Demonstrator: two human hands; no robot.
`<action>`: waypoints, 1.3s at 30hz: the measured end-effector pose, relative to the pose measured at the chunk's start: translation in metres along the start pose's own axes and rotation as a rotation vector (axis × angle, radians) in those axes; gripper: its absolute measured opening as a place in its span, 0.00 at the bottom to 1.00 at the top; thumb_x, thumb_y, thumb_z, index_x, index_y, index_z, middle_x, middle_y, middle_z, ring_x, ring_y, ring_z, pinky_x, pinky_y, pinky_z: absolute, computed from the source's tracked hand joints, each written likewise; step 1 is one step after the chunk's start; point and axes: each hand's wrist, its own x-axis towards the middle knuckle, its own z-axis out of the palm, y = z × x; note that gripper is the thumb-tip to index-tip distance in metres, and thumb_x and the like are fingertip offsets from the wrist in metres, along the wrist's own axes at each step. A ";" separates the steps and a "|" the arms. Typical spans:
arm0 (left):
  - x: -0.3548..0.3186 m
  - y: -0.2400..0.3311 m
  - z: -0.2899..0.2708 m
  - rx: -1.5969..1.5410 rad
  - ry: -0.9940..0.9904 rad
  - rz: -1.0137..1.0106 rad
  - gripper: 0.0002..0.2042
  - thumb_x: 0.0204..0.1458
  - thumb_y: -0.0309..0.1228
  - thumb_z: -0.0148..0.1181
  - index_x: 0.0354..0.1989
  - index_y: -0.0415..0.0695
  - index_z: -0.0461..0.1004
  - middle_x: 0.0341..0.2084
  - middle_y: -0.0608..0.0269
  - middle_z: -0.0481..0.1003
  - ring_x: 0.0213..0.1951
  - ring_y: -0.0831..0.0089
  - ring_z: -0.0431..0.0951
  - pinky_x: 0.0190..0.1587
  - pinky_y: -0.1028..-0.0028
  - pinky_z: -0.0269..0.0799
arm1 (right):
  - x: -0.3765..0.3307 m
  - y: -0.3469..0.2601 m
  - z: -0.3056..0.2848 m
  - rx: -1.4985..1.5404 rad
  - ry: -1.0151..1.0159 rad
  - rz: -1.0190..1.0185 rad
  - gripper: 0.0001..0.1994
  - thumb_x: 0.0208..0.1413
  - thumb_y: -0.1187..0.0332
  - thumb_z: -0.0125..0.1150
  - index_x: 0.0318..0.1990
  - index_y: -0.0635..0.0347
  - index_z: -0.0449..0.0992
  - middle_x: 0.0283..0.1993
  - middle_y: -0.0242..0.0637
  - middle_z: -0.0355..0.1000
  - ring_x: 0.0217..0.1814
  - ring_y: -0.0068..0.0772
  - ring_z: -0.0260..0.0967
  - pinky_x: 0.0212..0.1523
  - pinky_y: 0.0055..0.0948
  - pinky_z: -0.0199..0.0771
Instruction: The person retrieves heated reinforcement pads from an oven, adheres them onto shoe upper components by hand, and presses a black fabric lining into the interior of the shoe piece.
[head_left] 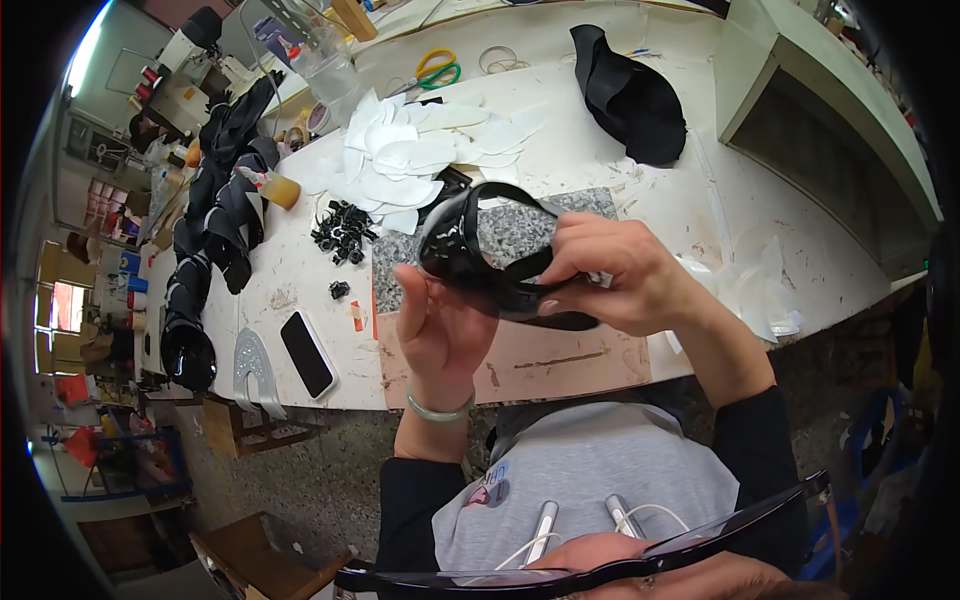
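A glossy black shoe upper (455, 245) is held up between my two hands above the work surface. My left hand (445, 325) cups its shiny end from below, thumb out to the left and fingertips hidden under it. At its other end, my right hand (625, 275) pinches the edge between thumb and fingers. Beneath lie a speckled grey stone slab (393, 262) and a pinkish board (620, 360). Just beyond the upper is a loose pile of white curved stiffener pieces (400, 150).
Small black bits (343, 232) lie left of the slab, near a phone (308, 355). A row of black uppers (210, 225) lines the left side. Scissors (435, 72) and a black piece (630, 100) lie farther back. White pieces (750, 290) and a grey cabinet (820, 120) stand right.
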 end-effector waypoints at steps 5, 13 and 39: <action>-0.009 -0.008 -0.008 -0.107 -0.032 -0.080 0.24 0.58 0.44 0.52 0.58 0.42 0.64 0.51 0.55 0.71 0.58 0.62 0.66 0.62 0.57 0.58 | 0.001 -0.002 0.003 -0.066 0.009 -0.060 0.10 0.44 0.71 0.69 0.34 0.59 0.77 0.30 0.32 0.73 0.37 0.35 0.69 0.50 0.35 0.61; -0.032 -0.024 -0.039 0.147 0.064 -0.037 0.17 0.49 0.30 0.66 0.46 0.37 0.74 0.47 0.56 0.75 0.51 0.65 0.73 0.57 0.64 0.65 | -0.012 0.013 0.009 0.018 -0.022 0.020 0.08 0.45 0.68 0.70 0.29 0.57 0.74 0.27 0.27 0.69 0.34 0.30 0.66 0.58 0.40 0.52; -0.069 -0.054 -0.032 0.639 0.153 -0.308 0.11 0.50 0.27 0.66 0.40 0.35 0.77 0.29 0.69 0.76 0.30 0.83 0.71 0.32 0.83 0.66 | -0.092 0.023 0.037 0.157 0.115 0.534 0.09 0.51 0.65 0.64 0.30 0.61 0.75 0.28 0.34 0.68 0.35 0.34 0.63 0.42 0.30 0.62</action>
